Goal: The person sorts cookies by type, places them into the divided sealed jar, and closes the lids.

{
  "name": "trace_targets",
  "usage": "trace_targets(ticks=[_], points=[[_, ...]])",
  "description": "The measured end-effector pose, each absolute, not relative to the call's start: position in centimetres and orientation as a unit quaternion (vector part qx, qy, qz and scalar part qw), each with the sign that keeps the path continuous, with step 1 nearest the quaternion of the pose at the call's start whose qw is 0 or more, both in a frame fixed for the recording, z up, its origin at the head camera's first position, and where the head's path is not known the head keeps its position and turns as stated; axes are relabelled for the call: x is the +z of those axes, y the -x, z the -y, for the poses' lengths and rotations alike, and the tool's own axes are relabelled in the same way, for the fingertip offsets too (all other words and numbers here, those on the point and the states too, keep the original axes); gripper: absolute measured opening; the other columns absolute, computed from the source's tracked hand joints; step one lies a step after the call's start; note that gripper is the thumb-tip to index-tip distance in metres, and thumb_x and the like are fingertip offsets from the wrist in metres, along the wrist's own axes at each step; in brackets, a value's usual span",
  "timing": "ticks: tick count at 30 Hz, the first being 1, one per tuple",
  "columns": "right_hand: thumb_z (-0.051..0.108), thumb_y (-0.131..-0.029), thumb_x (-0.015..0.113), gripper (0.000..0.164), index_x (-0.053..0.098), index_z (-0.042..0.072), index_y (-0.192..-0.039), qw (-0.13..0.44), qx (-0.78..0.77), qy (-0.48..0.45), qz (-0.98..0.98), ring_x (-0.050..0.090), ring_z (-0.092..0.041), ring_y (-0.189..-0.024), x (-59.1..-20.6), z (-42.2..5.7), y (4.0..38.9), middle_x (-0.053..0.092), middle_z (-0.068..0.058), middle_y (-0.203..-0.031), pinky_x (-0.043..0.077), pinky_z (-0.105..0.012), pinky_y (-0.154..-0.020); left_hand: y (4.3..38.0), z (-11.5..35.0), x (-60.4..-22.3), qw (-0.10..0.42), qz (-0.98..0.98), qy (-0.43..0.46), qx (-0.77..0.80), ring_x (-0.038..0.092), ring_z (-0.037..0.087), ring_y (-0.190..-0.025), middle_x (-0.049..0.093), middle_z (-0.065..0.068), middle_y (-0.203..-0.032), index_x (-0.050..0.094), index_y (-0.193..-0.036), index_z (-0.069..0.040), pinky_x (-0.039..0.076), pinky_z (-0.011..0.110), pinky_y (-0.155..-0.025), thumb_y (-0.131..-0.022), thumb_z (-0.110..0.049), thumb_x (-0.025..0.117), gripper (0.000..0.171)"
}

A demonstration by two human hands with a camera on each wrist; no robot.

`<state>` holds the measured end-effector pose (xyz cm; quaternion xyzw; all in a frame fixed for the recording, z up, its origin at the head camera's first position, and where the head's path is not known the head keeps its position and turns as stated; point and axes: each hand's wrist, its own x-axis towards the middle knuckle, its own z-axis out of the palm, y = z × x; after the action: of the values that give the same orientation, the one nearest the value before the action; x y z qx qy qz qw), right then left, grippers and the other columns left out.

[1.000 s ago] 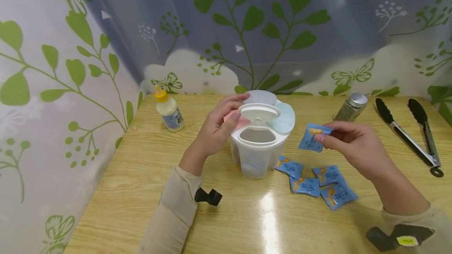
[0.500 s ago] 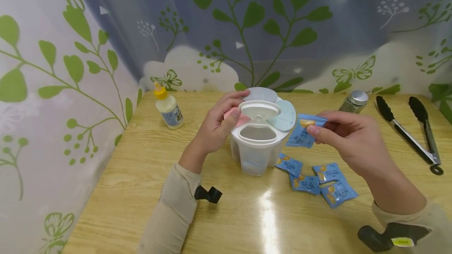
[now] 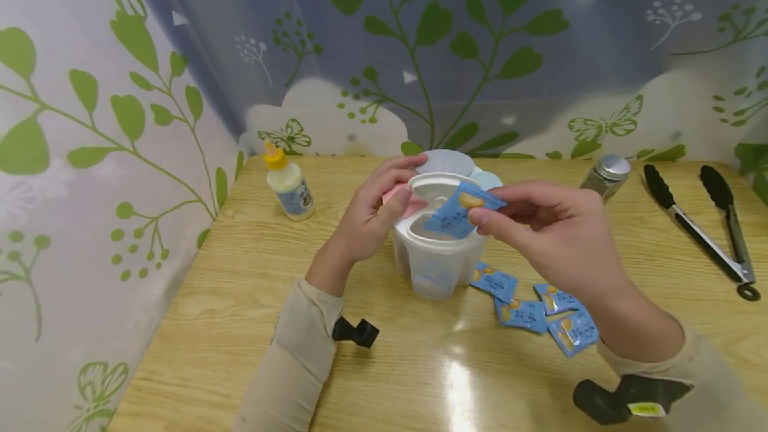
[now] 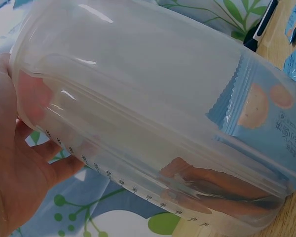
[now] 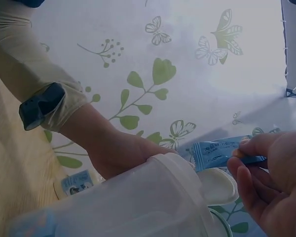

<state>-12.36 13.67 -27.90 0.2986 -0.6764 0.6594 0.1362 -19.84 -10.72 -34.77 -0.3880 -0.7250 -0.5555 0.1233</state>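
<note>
A translucent food storage container [image 3: 432,275] with several lidded compartments stands on the table. My left hand [image 3: 373,212] grips its upper left side, thumb over the pink lid [image 3: 414,204]. The white front lid [image 3: 429,185] is raised. Between thumb and fingers my right hand [image 3: 558,232] pinches a blue snack packet [image 3: 456,213], tilted above the front opening. In the left wrist view another blue packet [image 4: 269,118] lies inside the container, and a brown packet [image 4: 222,185] sits in a neighbouring compartment. From the right wrist view, the pinched packet appears beside the raised lid.
Several loose blue packets [image 3: 521,315] lie to the container's right, below my right hand. A yellow-capped bottle [image 3: 290,189] stands at the back left. A silver-capped shaker jar [image 3: 606,177] and black-tipped tongs [image 3: 702,232] are at the back right. A patterned curtain [image 3: 336,112] backs the table.
My right hand has moved left with the blue packet, from beside the container to over its front opening. My left hand has stayed on the container.
</note>
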Motion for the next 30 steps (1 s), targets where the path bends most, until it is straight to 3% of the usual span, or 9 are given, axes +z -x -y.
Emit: trace_targets(ticks=[5,12,22,30], points=[[-0.003,-0.082,0.078,0.011,0.077,0.003,-0.091,0.136,0.579,-0.302,0.745,0.069,-0.010,-0.065,-28.0,-13.1,12.3,0.075,0.004,-0.081,0.047,-0.020,-0.050,19.8,10.7,-34.8,0.122,0.725,0.389,-0.555,0.042,0.025,-0.142,0.050,0.018,-0.146,0.063,-0.111,0.001,0.036,0.041,-0.117,-0.104,-0.053,0.039,0.060],[0.007,-0.084,0.080,0.014,0.079,0.016,-0.095,0.127,0.480,-0.281,0.821,0.066,-0.006,-0.066,-28.5,-13.3,12.3,0.074,0.008,-0.085,0.050,-0.021,-0.052,19.8,10.6,-34.7,0.120,0.725,0.388,-0.556,0.043,0.024,-0.142,0.050,0.018,-0.146,0.063,-0.112,0.001,0.036,0.041,-0.117,-0.104,-0.054,0.038,0.061],[-0.001,-0.086,0.075,0.015,0.077,0.008,-0.098,0.095,0.517,-0.291,0.799,0.065,-0.009,-0.069,-28.9,-14.1,12.2,0.072,0.005,-0.081,0.049,-0.021,-0.056,19.7,10.6,-34.6,0.119,0.728,0.381,-0.557,0.043,0.024,-0.142,0.050,0.018,-0.146,0.063,-0.110,0.001,0.036,0.041,-0.117,-0.104,-0.054,0.038,0.060],[-0.014,-0.084,0.071,0.022,0.073,0.000,-0.101,0.058,0.605,-0.310,0.731,0.066,-0.014,-0.076,-29.6,-16.0,12.2,0.073,-0.004,-0.093,0.053,-0.020,-0.062,19.7,10.6,-34.7,0.125,0.727,0.384,-0.555,0.043,0.024,-0.142,0.051,0.018,-0.145,0.064,-0.110,0.001,0.036,0.041,-0.117,-0.104,-0.053,0.038,0.060]])
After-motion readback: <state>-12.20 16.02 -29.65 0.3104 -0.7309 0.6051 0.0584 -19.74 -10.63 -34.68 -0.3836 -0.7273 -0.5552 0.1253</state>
